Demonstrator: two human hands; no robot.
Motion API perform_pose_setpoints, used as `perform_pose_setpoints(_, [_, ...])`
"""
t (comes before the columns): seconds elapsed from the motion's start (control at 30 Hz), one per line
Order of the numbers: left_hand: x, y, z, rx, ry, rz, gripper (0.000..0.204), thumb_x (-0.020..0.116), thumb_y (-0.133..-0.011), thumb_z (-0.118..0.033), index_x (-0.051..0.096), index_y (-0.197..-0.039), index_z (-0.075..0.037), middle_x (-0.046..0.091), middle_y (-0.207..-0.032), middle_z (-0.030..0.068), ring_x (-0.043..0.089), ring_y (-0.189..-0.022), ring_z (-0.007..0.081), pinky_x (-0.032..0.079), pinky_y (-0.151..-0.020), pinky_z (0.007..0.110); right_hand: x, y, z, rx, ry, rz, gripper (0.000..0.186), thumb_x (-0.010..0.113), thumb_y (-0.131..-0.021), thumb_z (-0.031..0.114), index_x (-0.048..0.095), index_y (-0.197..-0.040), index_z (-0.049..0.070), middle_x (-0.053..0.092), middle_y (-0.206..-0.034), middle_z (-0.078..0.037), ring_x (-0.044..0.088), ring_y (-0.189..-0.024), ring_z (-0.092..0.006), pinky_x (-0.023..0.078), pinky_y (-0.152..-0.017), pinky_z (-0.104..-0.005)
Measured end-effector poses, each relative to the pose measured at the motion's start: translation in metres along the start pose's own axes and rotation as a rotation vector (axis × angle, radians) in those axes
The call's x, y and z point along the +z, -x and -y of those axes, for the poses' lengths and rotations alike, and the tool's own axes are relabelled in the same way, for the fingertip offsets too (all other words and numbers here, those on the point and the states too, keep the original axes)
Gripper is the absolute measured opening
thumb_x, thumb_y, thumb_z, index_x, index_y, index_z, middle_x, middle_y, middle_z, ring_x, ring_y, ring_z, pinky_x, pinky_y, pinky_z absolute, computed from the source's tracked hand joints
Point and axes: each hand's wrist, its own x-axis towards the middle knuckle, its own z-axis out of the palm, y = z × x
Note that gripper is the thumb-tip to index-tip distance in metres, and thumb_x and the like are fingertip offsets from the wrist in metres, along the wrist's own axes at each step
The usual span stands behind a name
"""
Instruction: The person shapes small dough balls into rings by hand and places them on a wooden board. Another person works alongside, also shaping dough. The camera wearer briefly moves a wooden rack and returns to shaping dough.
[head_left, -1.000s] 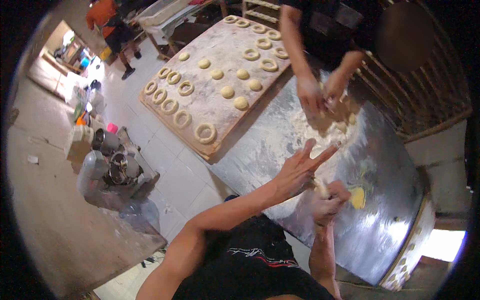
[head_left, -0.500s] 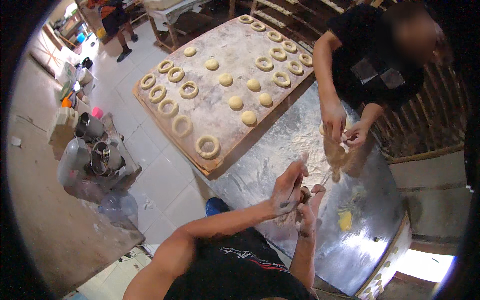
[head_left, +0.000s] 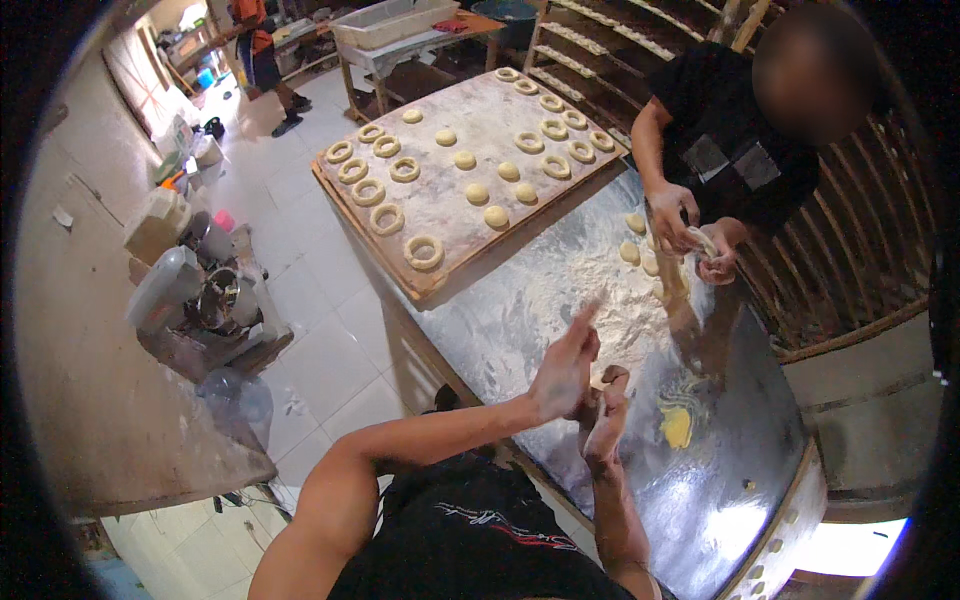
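My left hand (head_left: pixel 565 375) is over the floured metal table (head_left: pixel 640 480), its fingers stretched out and pointing away from me. Against its palm side rests my right hand (head_left: pixel 606 425), with fingers curled. A small pale bit shows between the two hands; most of it is hidden, so I cannot tell its shape. White flour (head_left: pixel 610 305) is spread on the metal just beyond my fingers. A lump of yellow fat (head_left: pixel 676 427) lies to the right of my right hand.
A wooden board (head_left: pixel 440 275) with dough rings (head_left: pixel 424 252) and dough balls (head_left: pixel 496 216) stands at the far left of the table. Across from me a person's hands (head_left: pixel 700 240) hold a pale dough strip, near several dough pieces (head_left: pixel 630 253). Racks (head_left: pixel 840 270) stand behind.
My view has shifted, showing more of the room's far side. My hands stay together, the left fingers stretched further out. The other person's hands have lifted the dough off the table.
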Motion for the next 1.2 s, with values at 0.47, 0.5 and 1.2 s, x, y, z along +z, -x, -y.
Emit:
perform_pose_setpoints(0.47, [-0.039,0.007,-0.034,0.174,-0.089,-0.008,0.060,0.064,-0.077,-0.002,0.048,-0.134,-0.010,0.051,-0.084,0.0070,0.054,-0.070,0.0190,0.045,-0.059,0.029,0.027,0.001,-0.010,0.011,0.052,0.092,0.025,0.041,-0.091,0.033,0.033,-0.102,0.013,0.041,-0.091,-0.002,0.043,-0.061,-0.0110,0.035,-0.051,-0.0266])
perform_pose_setpoints(0.5, [-0.042,0.005,-0.034,-0.011,-0.054,-0.064,0.058,0.063,-0.078,-0.002,0.047,-0.133,-0.009,0.052,-0.084,0.0076,0.054,-0.071,0.0199,0.045,-0.060,0.030,0.030,-0.003,-0.012,0.002,0.121,0.137,0.024,0.040,-0.093,0.034,0.032,-0.102,0.013,0.040,-0.090,-0.002,0.041,-0.059,-0.0107,0.034,-0.051,-0.0267])
perform_pose_setpoints(1.2, [-0.188,-0.116,-0.018,0.347,-0.425,0.040,0.047,0.044,-0.099,-0.010,0.031,-0.143,-0.002,0.054,-0.081,0.0097,0.055,-0.066,0.0199,0.047,-0.060,0.032,0.201,-0.144,-0.082,-0.067,0.318,0.183,0.023,0.040,-0.091,0.023,0.036,-0.105,0.005,0.038,-0.091,-0.006,0.041,-0.084,-0.0152,0.040,-0.075,-0.0304])
